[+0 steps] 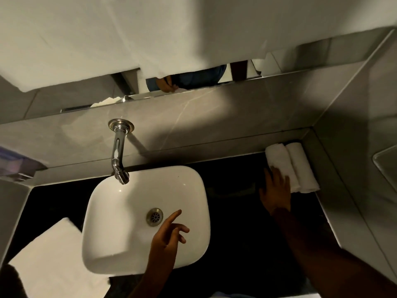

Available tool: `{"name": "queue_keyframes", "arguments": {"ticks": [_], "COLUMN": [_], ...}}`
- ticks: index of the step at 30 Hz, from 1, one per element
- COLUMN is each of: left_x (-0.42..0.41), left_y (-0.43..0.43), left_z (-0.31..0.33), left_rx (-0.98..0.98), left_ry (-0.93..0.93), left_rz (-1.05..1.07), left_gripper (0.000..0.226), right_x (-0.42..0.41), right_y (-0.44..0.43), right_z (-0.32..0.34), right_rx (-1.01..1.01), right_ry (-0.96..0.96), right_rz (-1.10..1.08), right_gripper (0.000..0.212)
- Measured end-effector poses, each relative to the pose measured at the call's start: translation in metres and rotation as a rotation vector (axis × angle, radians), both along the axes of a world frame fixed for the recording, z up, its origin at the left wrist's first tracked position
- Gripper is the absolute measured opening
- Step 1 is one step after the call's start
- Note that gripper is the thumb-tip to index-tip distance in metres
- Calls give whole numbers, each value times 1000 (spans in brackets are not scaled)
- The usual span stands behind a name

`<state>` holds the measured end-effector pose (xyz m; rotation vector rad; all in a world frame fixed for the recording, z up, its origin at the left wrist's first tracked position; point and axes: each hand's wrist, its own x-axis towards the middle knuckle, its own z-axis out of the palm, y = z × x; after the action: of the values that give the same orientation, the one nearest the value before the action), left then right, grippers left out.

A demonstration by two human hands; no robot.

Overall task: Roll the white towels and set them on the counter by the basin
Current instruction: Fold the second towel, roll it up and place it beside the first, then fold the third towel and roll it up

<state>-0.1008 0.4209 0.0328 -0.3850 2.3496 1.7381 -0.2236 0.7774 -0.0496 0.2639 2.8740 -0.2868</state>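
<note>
Two rolled white towels lie side by side on the black counter (234, 190) in the far right corner, right of the white basin (120, 222): the left roll (279, 160) and the right roll (303, 168). My right hand (276, 190) lies flat with fingers spread, its fingertips touching the near end of the left roll. My left hand (168, 235) hovers over the basin's right part, fingers loose and apart, holding nothing. A flat white towel (55, 259) lies on the counter left of the basin.
A chrome tap (118, 155) juts from the grey tiled wall over the basin's back rim. Above the tiles runs a mirror (193, 82), its upper part hidden by white cloth. A grey side wall closes the counter on the right.
</note>
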Motion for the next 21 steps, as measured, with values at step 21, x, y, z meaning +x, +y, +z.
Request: {"name": "queue_keyframes", "arguments": {"ticks": [21], "left_x": [148], "left_y": [-282], "left_z": [-75], "left_rx": [-672], "left_ry": [-156], "left_rz": [466], "left_gripper": [24], "right_x": [128], "right_y": [-139], "right_z": [-11], "right_rx": [-176], "right_ry": [98], "right_rz": [-255], "right_gripper": [28]}}
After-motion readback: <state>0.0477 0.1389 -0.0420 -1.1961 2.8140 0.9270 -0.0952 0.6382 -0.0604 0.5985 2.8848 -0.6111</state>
